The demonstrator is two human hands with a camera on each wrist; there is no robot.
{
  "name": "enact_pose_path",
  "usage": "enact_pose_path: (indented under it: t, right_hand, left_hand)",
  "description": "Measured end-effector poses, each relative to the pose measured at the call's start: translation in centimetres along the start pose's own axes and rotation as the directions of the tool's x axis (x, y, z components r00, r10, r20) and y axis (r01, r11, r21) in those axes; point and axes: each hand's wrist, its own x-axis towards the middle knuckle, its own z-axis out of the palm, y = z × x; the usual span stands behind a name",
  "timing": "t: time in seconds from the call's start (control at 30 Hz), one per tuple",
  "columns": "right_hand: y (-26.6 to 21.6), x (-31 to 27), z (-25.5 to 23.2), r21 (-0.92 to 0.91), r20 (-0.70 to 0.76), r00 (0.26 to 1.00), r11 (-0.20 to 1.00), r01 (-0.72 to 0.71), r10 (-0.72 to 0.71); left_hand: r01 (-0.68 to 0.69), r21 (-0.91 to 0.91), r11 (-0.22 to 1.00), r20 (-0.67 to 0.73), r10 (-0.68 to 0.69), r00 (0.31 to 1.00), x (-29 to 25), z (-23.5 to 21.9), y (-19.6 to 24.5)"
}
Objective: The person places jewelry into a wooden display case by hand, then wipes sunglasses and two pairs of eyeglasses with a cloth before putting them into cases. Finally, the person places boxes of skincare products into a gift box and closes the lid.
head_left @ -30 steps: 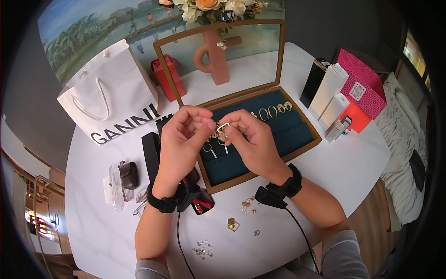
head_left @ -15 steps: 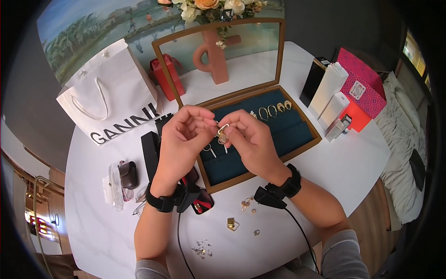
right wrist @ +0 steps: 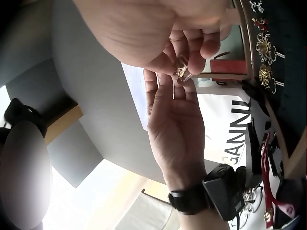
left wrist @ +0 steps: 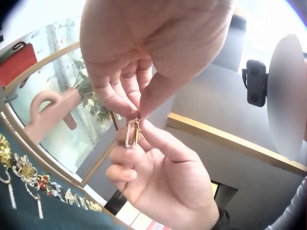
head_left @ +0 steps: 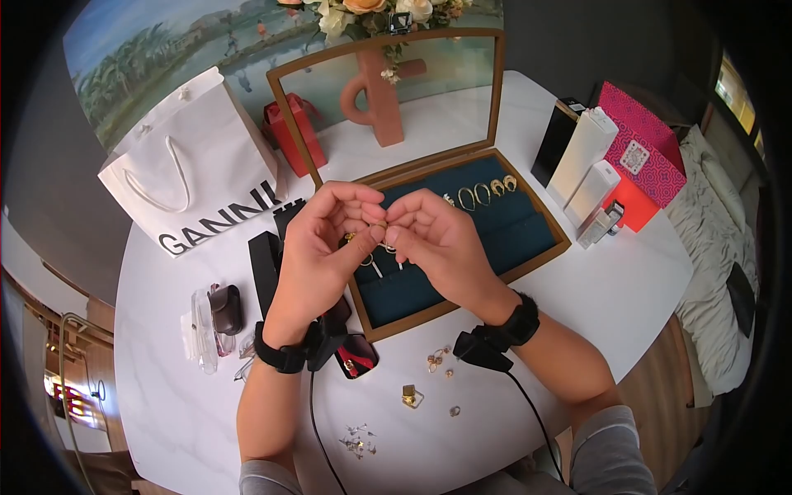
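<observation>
Both hands meet over the open jewellery box [head_left: 458, 309], working on a small gold earring [left wrist: 129, 134] with a sparkling rectangular frame. My left hand [head_left: 326, 247] pinches its upper end between thumb and fingertips. The thumb and fingers of my right hand [head_left: 450, 247] pinch it from the other side, fingertips close to the left ones. From the head view the fingers cover most of the earring; in the right wrist view its gold part [right wrist: 180, 71] shows between the fingertips. Below the hands, several earrings [head_left: 483, 195] hang in a row on the dark teal lining.
Loose gold pieces [head_left: 412, 397] and a cluster of small studs [head_left: 358, 441] lie on the white table. At left stand a white paper bag [head_left: 194, 165] and glasses cases [head_left: 224, 308]; at right, several boxes [head_left: 582, 157]. The glass lid [head_left: 495, 91] stands raised behind.
The right thumb and fingers have shifted slightly left against the left fingertips. The earring, seen dangling between the hands before, is now mostly hidden by fingers in the head view.
</observation>
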Motion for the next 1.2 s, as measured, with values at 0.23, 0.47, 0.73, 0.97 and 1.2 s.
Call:
enact_pose_path:
  t: [0.23, 0.47, 0.73, 0.97, 1.2]
  right_hand:
    - [-0.2, 0.0, 0.0, -0.044, -0.055, 0.998, 0.999, 0.003, -0.006]
    - [-0.1, 0.1, -0.2, -0.066, -0.056, 0.998, 0.997, -0.029, 0.025]
    - [-1.9, 0.3, -0.7, -0.53, -0.053, 0.991, 0.845, 0.074, -0.12]
    - [-1.6, 0.3, -0.9, -0.575, -0.031, 0.997, 0.817, 0.043, -0.074]
    - [-1.5, 1.1, -3.6, -0.316, -0.089, 0.915, 0.86, -0.402, 0.394]
  left_hand:
    - [0.062, -0.019, 0.998, -0.061, -0.063, 0.996, 0.2, 0.1, -0.6]
    - [0.166, 0.04, 0.985, -0.089, -0.162, 0.983, 0.2, -0.1, -0.6]
    - [0.044, 0.208, 0.977, -0.17, -0.008, 0.985, -0.1, 1.1, 0.0]
    - [0.035, 0.373, 0.927, -0.132, 0.016, 0.991, -0.5, 1.5, 0.3]
    - [-0.025, 0.426, 0.904, -0.132, 0.09, 0.987, -0.5, 0.6, -0.7]
